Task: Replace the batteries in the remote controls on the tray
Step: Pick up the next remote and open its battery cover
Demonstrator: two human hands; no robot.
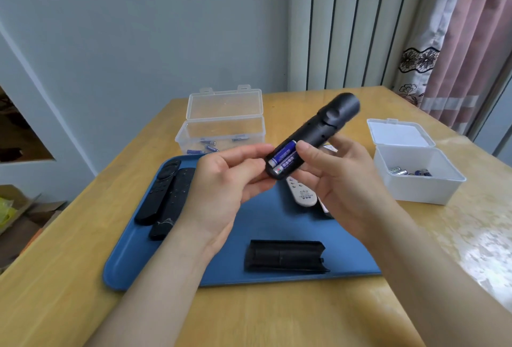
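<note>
Open-backed black remote (pixel 321 133) in a two-handed grip: left hand (pixel 221 185) at its near end, right hand (pixel 343 180) mid-body.

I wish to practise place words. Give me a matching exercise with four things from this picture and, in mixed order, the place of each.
Things:
1. black remote
2. battery cover
3. clear box
4. white box

Places:
a. on the table, right of the tray
b. held by the left hand and right hand
c. on the table, beyond the tray
d. lying on the tray

Pairs: 1-b, 2-d, 3-c, 4-a
</note>
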